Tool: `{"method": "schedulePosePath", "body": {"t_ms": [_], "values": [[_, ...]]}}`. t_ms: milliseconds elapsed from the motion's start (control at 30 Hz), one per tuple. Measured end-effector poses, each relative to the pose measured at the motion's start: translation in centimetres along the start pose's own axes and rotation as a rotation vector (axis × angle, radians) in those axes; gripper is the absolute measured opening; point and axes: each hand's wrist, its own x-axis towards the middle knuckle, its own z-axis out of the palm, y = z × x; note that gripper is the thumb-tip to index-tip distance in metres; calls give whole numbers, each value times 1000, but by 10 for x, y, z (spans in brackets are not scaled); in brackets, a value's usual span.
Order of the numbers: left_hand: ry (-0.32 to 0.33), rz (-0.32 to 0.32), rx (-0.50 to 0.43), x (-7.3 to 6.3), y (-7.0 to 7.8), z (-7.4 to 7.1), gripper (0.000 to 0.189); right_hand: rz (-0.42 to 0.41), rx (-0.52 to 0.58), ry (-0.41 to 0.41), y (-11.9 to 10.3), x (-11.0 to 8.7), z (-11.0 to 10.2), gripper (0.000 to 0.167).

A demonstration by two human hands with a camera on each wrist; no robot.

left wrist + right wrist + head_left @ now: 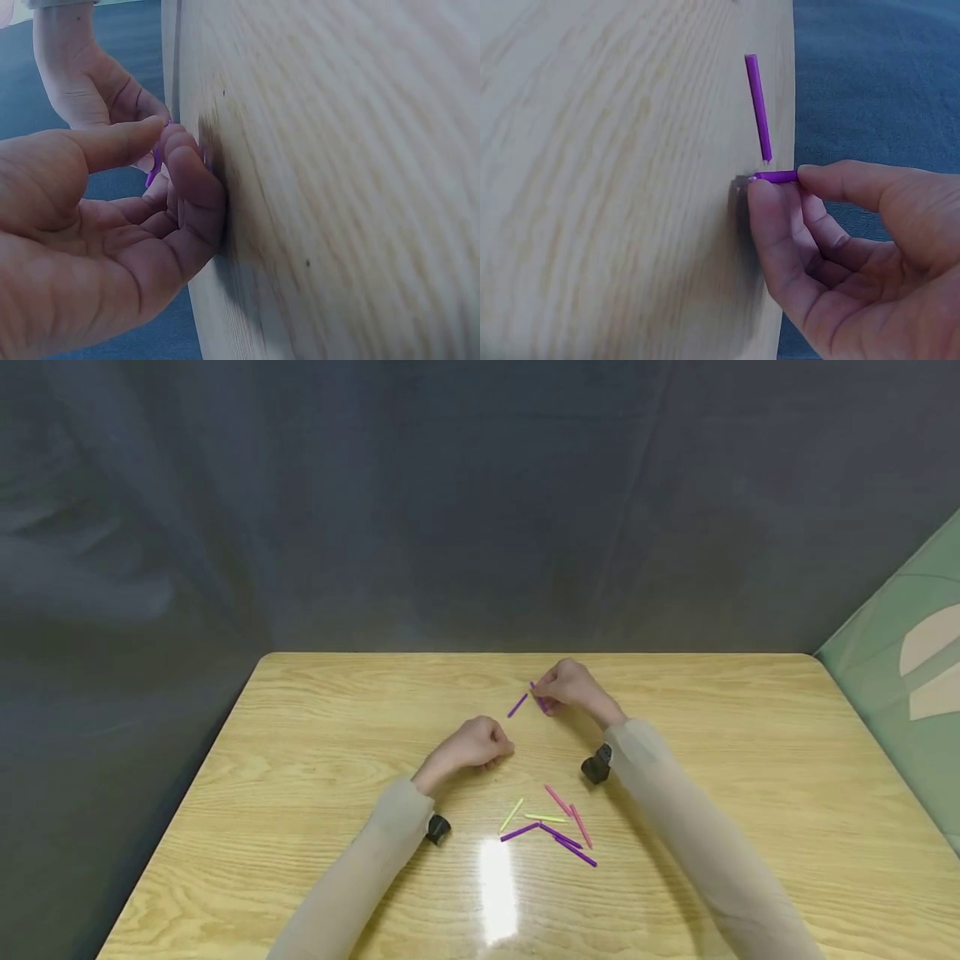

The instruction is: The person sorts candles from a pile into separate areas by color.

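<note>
My right hand [567, 683] pinches a short purple stick [778, 177] between thumb and fingers, near the far side of the wooden table. A second purple stick [517, 705] lies slanted on the table just left of it; their upper ends are close together. My left hand [474, 743] rests on the table nearer to me, its fingers loosely curled. In the left wrist view the left hand [127, 217] shows nothing held between thumb and fingers. Behind it appears the right hand with its purple stick [155, 166].
Closer to me lies a loose group of sticks: yellow sticks [512, 816], pink sticks [581, 826] and purple sticks [576, 852], some touching. The wooden table [337, 735] meets a dark curtain [465, 510] at its far edge. A green patterned panel [900, 693] stands at the right.
</note>
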Motion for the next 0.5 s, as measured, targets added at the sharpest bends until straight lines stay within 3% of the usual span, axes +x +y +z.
{"method": "schedulePosePath", "body": {"t_ms": [500], "values": [[-49, -13, -10, -6, 4, 4, 21, 13, -5, 22, 2, 7, -2, 20]]}}
